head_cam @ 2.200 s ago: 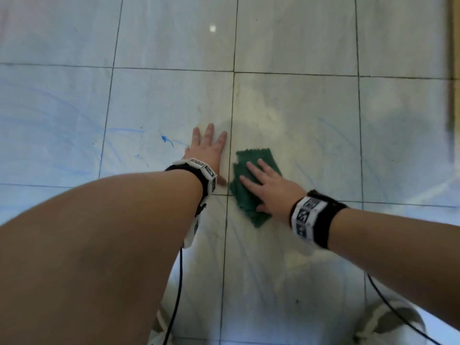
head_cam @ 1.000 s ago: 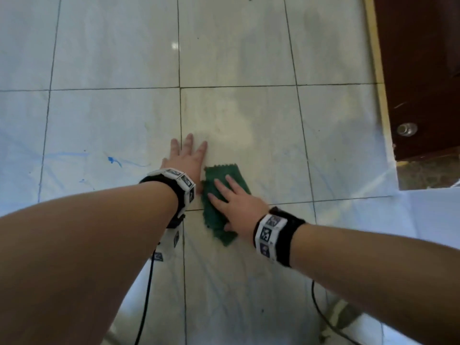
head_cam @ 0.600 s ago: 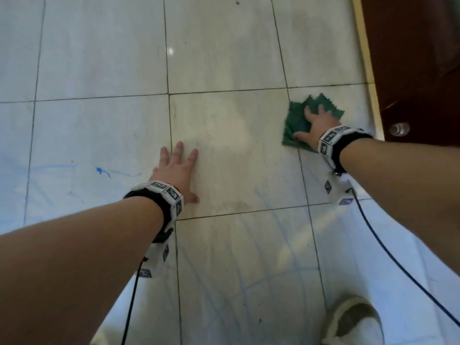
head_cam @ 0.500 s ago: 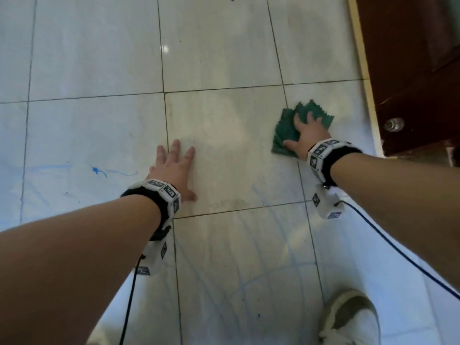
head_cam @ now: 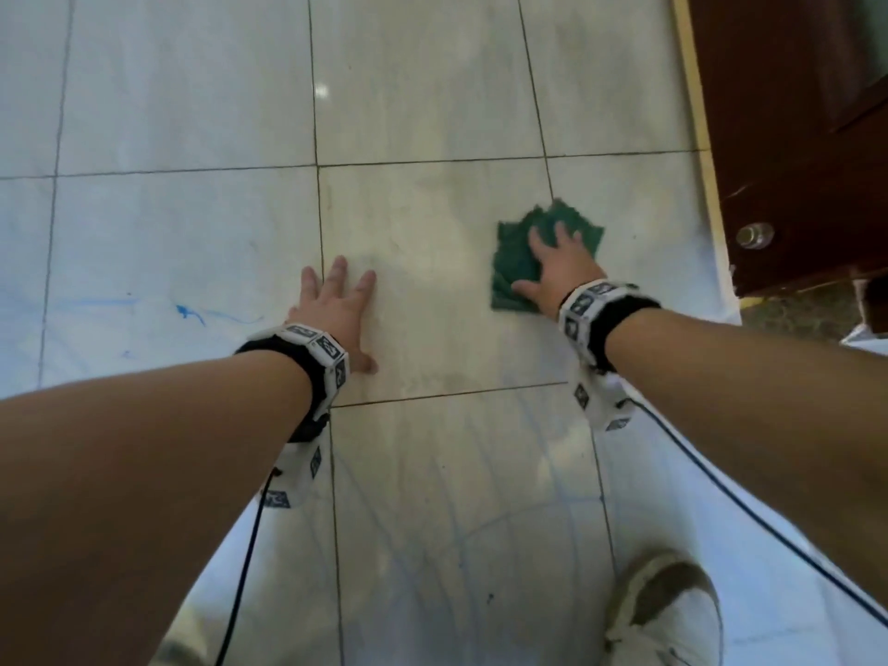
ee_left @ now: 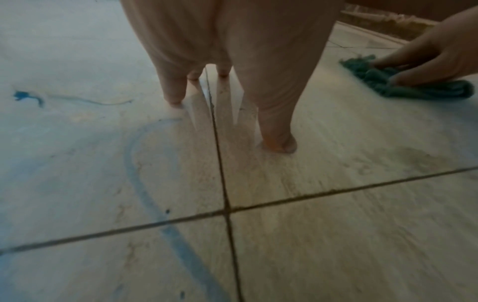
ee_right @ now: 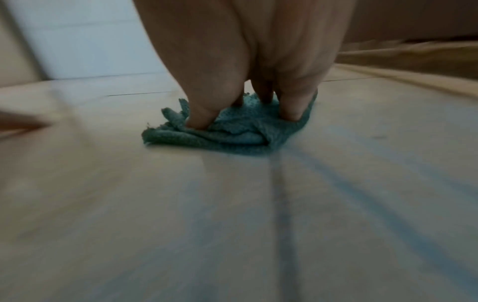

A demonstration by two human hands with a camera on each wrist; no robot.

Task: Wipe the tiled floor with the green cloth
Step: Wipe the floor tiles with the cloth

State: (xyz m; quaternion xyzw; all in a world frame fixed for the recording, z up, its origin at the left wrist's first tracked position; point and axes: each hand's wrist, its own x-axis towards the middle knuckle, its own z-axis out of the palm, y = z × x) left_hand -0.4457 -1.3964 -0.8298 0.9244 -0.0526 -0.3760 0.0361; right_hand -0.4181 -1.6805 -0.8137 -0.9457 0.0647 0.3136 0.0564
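While the left hand (head_cam: 336, 310) stays flat and braced at mid-frame, the right hand (head_cam: 560, 269), fingers spread, presses the green cloth (head_cam: 514, 262) back leftward from the door-side tile; the return stroke is underway.

I can make out no readable text, only black-and-white coded marker squares on my left wristband (head_cam: 314, 346) and right wristband (head_cam: 588, 310).

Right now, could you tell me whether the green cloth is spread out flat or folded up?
Folded and bunched: the green cloth shows stacked layers along its edge under the right hand.
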